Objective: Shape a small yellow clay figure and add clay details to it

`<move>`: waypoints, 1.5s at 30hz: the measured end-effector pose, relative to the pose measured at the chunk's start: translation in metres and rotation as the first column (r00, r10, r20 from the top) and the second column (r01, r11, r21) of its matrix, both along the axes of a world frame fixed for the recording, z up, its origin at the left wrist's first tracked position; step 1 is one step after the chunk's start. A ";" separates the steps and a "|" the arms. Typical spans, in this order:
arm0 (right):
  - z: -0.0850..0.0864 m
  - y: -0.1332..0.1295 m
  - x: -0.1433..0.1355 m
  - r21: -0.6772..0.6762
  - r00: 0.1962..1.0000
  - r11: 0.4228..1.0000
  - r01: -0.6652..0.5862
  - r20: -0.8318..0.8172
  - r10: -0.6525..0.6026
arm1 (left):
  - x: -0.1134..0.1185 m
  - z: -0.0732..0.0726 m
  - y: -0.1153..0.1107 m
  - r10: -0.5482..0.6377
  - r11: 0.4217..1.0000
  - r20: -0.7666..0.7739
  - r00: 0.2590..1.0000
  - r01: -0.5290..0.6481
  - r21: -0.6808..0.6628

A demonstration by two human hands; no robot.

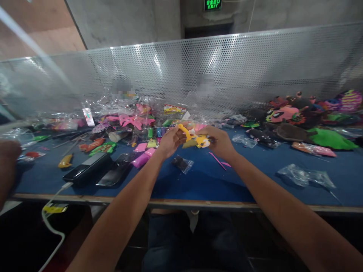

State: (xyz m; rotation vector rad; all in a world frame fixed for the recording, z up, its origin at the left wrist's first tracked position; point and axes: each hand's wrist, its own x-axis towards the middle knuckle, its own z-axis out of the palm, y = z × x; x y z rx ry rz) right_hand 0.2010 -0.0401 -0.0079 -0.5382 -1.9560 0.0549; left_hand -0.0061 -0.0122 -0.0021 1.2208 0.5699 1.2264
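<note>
Both hands are raised over the middle of the blue table. Between them is a yellow toy figure [202, 141] with white parts. My left hand [169, 142] has its fingers closed on a curved yellow part of it. My right hand [219, 142] is closed around the figure's right end, its fingertips partly hidden. Below the hands lies a small clear bag [182, 164] with something black inside. Thin magenta strips [217, 161] lie under my right hand. Pink packets [143, 158] are left of my left hand.
A black device [87, 168] with a white cable and a phone [117, 170] lie at the left. Soft toys [289, 113] are piled at the right, near crumpled clear plastic [304, 176]. Behind stands a perforated metal screen [170, 68]. Another person's hand [8, 158] is at the left edge.
</note>
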 end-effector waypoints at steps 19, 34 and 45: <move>-0.003 0.008 0.000 -0.500 0.921 0.796 -0.341 -0.347 0.177 | 0.004 -0.006 0.000 0.118 0.993 0.041 0.992 -0.117 -0.010; 0.004 0.007 0.010 -0.721 0.815 0.443 -0.533 -0.578 0.041 | 0.003 -0.017 0.001 0.388 0.785 -0.479 0.787 -0.011 0.619; 0.001 0.007 0.009 -0.710 0.793 0.434 -0.555 -0.608 0.020 | 0.005 -0.019 0.004 0.474 0.726 -0.454 0.754 -0.044 0.686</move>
